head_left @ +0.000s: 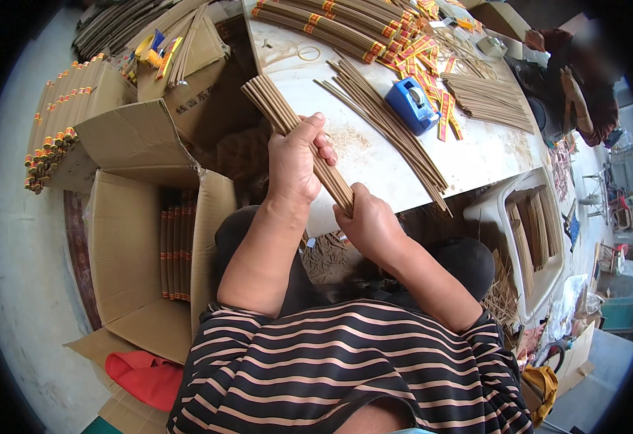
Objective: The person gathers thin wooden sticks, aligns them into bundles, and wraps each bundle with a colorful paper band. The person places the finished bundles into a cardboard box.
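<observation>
Across my body I hold a bundle of brown incense sticks (267, 101), slanting from upper left to lower right. My left hand (296, 159) is wrapped round its middle, while my right hand (371, 223) grips the lower end. Loose incense sticks (385, 126) lie on the white table (345, 155) just beyond my hands. To their right stands a blue tape dispenser (410, 107), with red and yellow paper labels (419, 61) scattered around it. Banded bundles (320, 32) lie at the table's far side.
An open cardboard box (117, 246) at my left holds several banded bundles (177, 246). More banded bundles (67, 116) are stacked behind it. At my right, a white crate (483, 211) contains incense sticks (537, 224). Another person (580, 90) sits beyond the table's right edge.
</observation>
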Available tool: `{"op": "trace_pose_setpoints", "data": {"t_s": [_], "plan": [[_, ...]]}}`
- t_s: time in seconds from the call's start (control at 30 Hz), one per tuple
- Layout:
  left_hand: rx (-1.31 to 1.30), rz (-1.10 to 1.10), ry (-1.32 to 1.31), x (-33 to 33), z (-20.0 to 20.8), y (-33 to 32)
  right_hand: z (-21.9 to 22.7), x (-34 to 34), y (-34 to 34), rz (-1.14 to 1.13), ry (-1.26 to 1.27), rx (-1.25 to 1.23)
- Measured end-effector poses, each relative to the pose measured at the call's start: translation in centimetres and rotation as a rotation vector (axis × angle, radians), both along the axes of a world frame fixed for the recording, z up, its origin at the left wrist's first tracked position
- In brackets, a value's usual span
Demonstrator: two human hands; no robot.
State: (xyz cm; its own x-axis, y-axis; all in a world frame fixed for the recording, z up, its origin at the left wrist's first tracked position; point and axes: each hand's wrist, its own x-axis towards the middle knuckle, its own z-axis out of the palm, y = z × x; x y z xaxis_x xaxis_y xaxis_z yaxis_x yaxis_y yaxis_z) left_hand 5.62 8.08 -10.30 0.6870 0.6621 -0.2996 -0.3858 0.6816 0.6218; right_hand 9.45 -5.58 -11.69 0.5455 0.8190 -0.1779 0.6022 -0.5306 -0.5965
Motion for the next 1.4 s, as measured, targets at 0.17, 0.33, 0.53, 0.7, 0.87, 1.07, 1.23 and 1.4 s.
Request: {"op": "trace_pose_setpoints", "data": {"t_s": [0.17,0.33,0.53,0.7,0.87,1.07,1.23,1.4], "plan": [[-0.111,-0.236,-0.38,-0.8,0.1,0.9,3.4,0.8,-0.5,0.027,1.074,0.04],[-0.056,-0.091,-0.159,-0.3,0.3,0.2,3.5,0.0,0.1,-0.101,0.825,-0.01],[-0.095,-0.185,-0.374,-0.6,-0.1,0.9,3.4,0.4,-0.4,-0.031,1.052,0.048],[0.032,0.026,0.048,0.1,0.5,-0.2,1.5,0.0,0.2,-0.022,0.497,0.06],[-0.047,-0.137,-0.3,-0.8,0.4,0.6,3.1,1.4,-0.6,0.06,1.181,-0.002],[0.017,0.067,0.005,0.0,0.5,-0.2,1.7,0.1,0.1,-0.038,0.502,0.019],[-0.072,-0.165,-0.394,-0.9,0.4,0.9,3.2,1.1,-0.7,0.013,1.159,0.029],[-0.006,-0.031,-0.125,-0.4,0.5,0.3,3.2,0.2,0.0,-0.096,0.762,-0.016]]}}
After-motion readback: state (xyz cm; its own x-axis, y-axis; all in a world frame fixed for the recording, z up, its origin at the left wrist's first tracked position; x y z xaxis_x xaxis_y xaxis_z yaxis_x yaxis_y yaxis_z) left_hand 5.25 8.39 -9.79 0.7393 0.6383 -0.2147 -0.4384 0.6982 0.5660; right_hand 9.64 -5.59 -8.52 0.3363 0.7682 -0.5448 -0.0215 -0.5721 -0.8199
